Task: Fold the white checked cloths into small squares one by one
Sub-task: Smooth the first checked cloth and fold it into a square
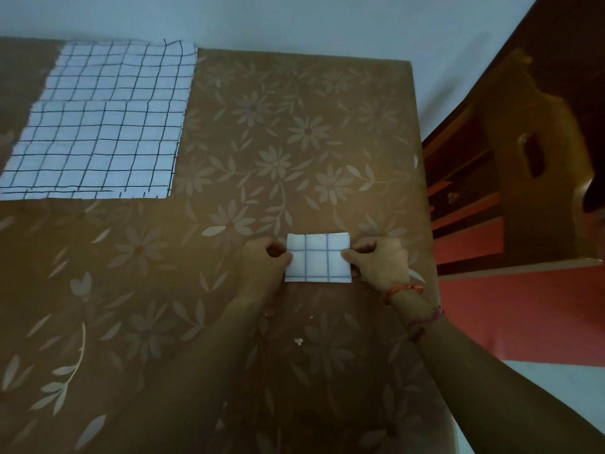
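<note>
two bare hands work one cloth: the left grip [265,261] and the right grip [379,262] each pinch a side edge of the small folded white checked cloth [317,258]. fingers are curled and thumbs lie on the top layer. this cloth lies flat on the bench, low and just right of centre in the frame, already down to a compact rectangle a few checks across. it looks to be at the last stage of its folding, either being squared up or about to get one more fold.

if another fold is wanted, the next move calls for lifting one edge, carrying it over to meet the opposite edge, lining up the dark grid lines and pressing the crease flat. otherwise the piece only needs setting aside before reaching for the next one.

the large spread white checked cloth [98,126] waits in the upper left of the frame, well apart from the hands. its grid shifts partway up, so i cannot tell whether it is one piece or several.

the bench [294,142] wears a brown covering with pale flowers, and a small white scrap [298,341] lies below the hands. to the right stand a dark wooden chair [540,142] and a red floor [540,306]. a pale wall [294,18] runs along the top.
</note>
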